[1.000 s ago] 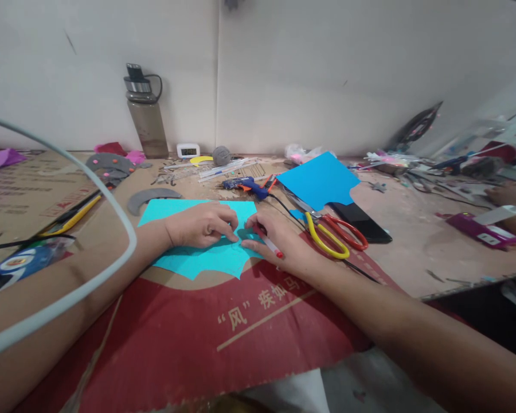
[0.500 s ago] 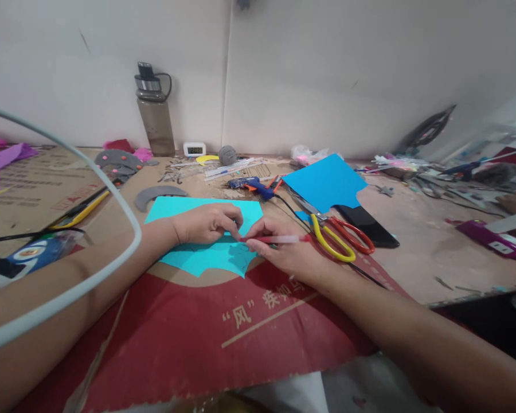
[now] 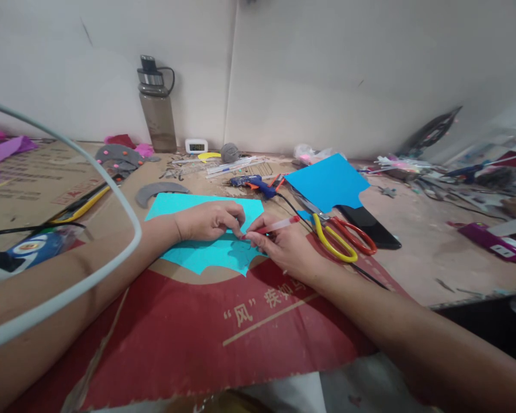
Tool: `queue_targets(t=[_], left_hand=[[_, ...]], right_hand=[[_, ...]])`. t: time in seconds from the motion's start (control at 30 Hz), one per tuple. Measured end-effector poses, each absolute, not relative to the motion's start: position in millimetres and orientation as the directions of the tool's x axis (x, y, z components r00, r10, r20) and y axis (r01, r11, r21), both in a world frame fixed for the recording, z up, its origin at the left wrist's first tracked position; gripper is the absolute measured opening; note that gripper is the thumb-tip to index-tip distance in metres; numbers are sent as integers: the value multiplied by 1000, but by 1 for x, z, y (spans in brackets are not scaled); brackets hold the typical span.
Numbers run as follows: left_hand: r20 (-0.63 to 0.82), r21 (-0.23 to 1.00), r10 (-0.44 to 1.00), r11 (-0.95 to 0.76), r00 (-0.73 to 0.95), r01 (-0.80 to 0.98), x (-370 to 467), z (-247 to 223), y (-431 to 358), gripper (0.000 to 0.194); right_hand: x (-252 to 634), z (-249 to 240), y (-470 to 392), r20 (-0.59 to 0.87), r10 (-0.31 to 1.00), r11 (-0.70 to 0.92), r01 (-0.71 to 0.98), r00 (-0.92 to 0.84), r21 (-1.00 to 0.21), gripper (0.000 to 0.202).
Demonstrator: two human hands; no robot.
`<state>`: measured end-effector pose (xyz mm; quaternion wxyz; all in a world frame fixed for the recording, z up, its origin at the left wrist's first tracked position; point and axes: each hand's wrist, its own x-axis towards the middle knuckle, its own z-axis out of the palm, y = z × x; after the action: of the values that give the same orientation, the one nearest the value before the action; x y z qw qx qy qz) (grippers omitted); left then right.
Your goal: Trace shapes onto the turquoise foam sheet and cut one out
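Observation:
A turquoise sheet of paper (image 3: 189,252), its near edge cut into scallops and points, lies on the cardboard before me. My right hand (image 3: 286,244) grips a red pen (image 3: 279,225) with a pale translucent barrel, its tip low over the sheet and its back end tilted up to the right. Resting on the same sheet, my left hand (image 3: 212,221) has its fingers curled and closed right beside the pen tip. Whatever lies under those fingertips is hidden. Faint marks show on the paper below the pen.
Scissors (image 3: 335,238) with yellow and red handles, a blue sheet (image 3: 329,183), a black phone (image 3: 370,228) and a blue glue gun (image 3: 258,186) lie to the right. A bottle (image 3: 158,117) stands at the wall. A white tube (image 3: 129,221) arcs across the left.
The pen's back end has swung upward and away from me, while its tip stays near my left fingertips. My left hand has hardly moved; the view has shifted slightly.

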<state>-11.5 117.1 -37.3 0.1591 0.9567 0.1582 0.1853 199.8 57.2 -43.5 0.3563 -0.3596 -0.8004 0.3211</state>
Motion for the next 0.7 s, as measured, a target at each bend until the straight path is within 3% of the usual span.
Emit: queue_targets(t=[0.7], left_hand=[[295,345,359,-904,885,252,-10,-34,116,43]], right_hand=[[200,-40,56,356,778,607,473,-518,-639,14]])
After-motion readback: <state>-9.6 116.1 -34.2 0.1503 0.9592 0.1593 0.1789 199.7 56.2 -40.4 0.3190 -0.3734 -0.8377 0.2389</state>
